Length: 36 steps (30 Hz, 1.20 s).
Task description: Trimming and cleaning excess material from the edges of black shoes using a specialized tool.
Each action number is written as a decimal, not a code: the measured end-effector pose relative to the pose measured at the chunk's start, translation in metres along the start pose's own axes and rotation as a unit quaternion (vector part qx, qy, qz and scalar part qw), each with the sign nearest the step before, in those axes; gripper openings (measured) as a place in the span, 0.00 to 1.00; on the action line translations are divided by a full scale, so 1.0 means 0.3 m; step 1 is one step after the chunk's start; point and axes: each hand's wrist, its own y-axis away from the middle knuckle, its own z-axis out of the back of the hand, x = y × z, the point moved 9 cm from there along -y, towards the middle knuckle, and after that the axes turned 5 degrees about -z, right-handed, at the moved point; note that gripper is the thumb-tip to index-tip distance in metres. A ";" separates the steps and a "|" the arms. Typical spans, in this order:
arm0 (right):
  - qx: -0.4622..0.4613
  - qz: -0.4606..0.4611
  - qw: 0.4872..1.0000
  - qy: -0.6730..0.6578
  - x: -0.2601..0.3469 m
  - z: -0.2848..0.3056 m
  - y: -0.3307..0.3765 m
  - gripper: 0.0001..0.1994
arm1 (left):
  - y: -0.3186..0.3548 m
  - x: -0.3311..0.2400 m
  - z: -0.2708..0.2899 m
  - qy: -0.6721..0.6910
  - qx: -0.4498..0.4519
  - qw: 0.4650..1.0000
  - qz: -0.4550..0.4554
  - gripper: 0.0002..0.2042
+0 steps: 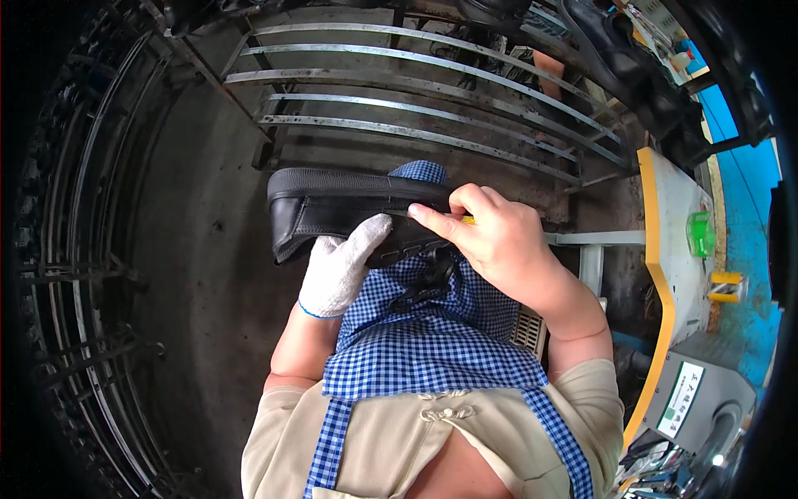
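A black leather shoe lies on its side above my lap, its sole edge facing away from me. My left hand, in a white knitted glove with a blue hem, grips the shoe from below, thumb pressed on its upper. My bare right hand is closed at the right part of the shoe, with a fingertip against the seam near the sole. Between its fingers a bit of a thin yellow tool shows; most of it is hidden, so its kind is unclear. Black laces hang below the shoe.
A metal bar rack stands ahead, and another rack runs along the left. To the right is a white worktable with a yellow edge, bearing a green round item. A grey machine housing sits nearer. Black shoes hang upper right.
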 end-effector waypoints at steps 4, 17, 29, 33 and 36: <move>0.010 -0.012 1.000 0.022 0.000 -0.014 0.009 0.25 | -0.003 0.008 0.032 -0.072 0.012 0.997 -0.028 0.13; 0.010 -0.019 1.000 -0.002 -0.022 -0.046 0.033 0.24 | -0.009 0.032 -0.016 0.018 0.009 1.000 0.013 0.14; 0.024 -0.058 0.993 0.103 -0.018 -0.055 0.029 0.26 | -0.018 -0.014 -0.013 -0.137 -0.015 0.988 -0.062 0.13; 0.024 0.007 0.998 0.055 -0.055 -0.064 0.025 0.25 | -0.018 0.017 -0.018 -0.076 0.009 0.997 -0.017 0.14; 0.026 0.003 0.999 0.039 -0.048 -0.072 0.026 0.23 | -0.019 0.038 -0.006 -0.068 0.008 0.998 -0.003 0.14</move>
